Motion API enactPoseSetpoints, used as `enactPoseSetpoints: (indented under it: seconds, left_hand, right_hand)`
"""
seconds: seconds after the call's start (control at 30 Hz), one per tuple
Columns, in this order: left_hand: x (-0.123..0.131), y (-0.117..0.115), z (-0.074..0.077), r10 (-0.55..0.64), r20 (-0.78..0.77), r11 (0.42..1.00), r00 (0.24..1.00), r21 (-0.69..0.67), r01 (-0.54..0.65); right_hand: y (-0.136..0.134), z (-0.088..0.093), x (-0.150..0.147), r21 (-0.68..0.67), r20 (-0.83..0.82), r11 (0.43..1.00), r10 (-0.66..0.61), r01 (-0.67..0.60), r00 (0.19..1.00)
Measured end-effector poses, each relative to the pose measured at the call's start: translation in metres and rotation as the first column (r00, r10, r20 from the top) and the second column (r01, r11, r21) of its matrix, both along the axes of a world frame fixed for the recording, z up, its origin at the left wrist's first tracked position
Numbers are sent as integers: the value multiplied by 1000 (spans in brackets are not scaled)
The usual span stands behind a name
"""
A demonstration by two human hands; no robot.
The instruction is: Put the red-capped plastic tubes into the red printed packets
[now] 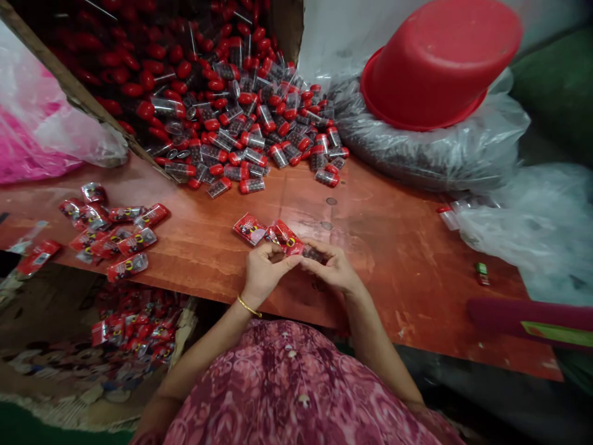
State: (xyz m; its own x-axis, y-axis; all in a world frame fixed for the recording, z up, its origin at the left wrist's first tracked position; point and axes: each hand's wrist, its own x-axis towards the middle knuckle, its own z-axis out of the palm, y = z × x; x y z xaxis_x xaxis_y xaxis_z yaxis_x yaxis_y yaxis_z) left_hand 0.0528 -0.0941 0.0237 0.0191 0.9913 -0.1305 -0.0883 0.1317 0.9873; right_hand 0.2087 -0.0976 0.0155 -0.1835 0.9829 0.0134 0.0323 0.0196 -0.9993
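Observation:
My left hand [264,269] and my right hand [331,267] meet at the near edge of the red-brown wooden table [384,247]. Together they pinch a small red printed packet [290,238], and a dark red-capped tube [312,253] lies under my right fingers. A gold bangle sits on my left wrist. Another red packet [249,227] lies flat on the table just left of my hands. Beyond them, a big heap of clear tubes with red caps [241,123] spills out of a tilted cardboard box [74,93].
Filled red packets [113,238] lie in a pile at the table's left, more in a box [134,330] below. An upturned red basin [438,62] rests on a clear bag of dark pieces [426,154]. Plastic bags sit at right [542,228] and left [37,130].

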Motion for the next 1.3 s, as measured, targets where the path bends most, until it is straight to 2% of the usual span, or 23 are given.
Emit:
enactPoseSetpoints:
  seconds: [0.07,0.13,0.27,0.4,0.5,0.57,0.67,0.77,0.83,0.93,1.0,1.07,1.17,1.23,1.3]
  left_hand:
    - [0,-1,-2,-52,-21,999,998,3,52]
    - [1,-2,-5,-60,-64,998,996,26,61]
    - [4,-8,-6,40,-243,989,969,149,-3]
    - [3,-13,-1,150,-428,941,891,338,4]
    - [2,-14,0,212,-428,877,878,480,22]
    - [2,-14,0,207,-383,867,900,498,12]
    - [4,-11,0,114,-246,929,963,371,-15]
    - [4,-6,3,44,-104,972,994,234,-18]
    - [2,-4,6,27,-124,978,992,208,-1]
    - [-1,-5,9,40,-242,976,970,219,14]
    - [0,-7,9,76,-286,975,955,222,-11]
    - [3,-10,7,112,-241,980,964,186,-68]
    - [8,-12,4,110,57,994,992,1,-110]
    - [10,-10,4,91,299,987,950,-155,-46]
    - [10,-7,7,65,451,964,890,-260,61]
  right_hand:
    - [-1,-2,1,-5,-17,1000,-23,23,1000]
    - [-3,-3,-2,-11,-46,995,-100,100,994]
    - [-10,-4,-15,-84,-109,961,-273,265,956]
    - [-18,-4,-28,-166,-153,925,-367,342,918]
    - [-21,-2,-31,-219,-202,900,-419,376,885]
    - [-22,1,-30,-270,-242,894,-424,359,873]
    - [-21,8,-27,-307,-248,901,-387,307,888]
    - [-21,13,-25,-270,-198,914,-361,303,911]
    - [-22,13,-27,-233,-171,917,-365,322,915]
    - [-25,12,-33,-164,-131,910,-404,382,905]
    - [-27,11,-38,-107,-87,889,-455,446,886]
    - [-29,10,-43,-68,-51,862,-506,502,861]
    - [-29,8,-46,-87,-69,857,-514,508,855]
    - [-28,8,-44,-103,-94,879,-474,465,876]
    - [-27,8,-41,-83,-81,904,-425,419,902]
